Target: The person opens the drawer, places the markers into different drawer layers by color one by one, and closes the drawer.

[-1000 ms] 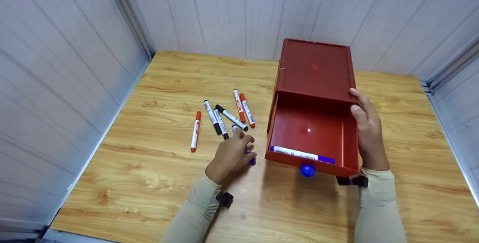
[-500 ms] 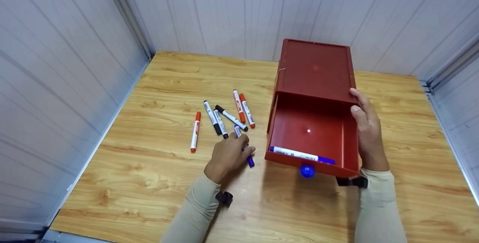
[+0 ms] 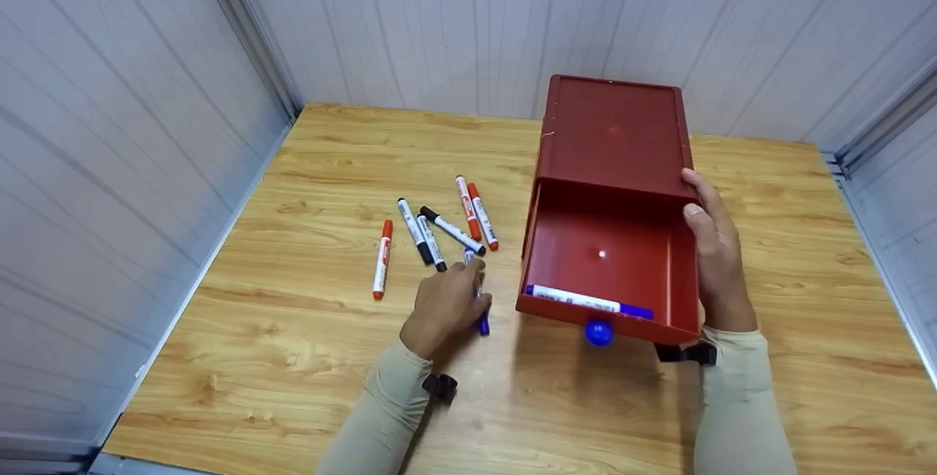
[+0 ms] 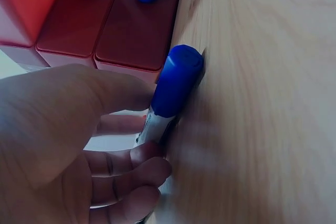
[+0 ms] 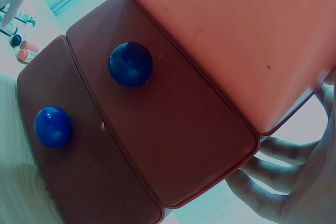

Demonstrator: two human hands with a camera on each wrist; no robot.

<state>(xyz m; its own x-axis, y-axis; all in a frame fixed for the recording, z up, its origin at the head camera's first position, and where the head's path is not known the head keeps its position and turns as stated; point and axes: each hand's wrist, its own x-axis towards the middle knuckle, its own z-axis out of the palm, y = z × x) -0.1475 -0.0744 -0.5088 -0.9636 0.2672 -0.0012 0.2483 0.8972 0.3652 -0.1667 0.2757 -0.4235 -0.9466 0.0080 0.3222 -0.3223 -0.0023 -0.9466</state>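
A blue marker (image 4: pixel 171 90) is being pinched by the left hand (image 3: pixel 443 305), at eight o'clock from the red drawer unit (image 3: pixel 613 127), which is touched at four by the right hand (image 3: pixel 719 259), fingers apart. Pick-up, seemingly; a clean lift is called for!

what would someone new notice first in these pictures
The red drawer unit, right of centre in the head view, would probably draw the eye first, its top drawer open with a blue-capped marker inside. To its left, the left hand pinches a second blue-capped marker.
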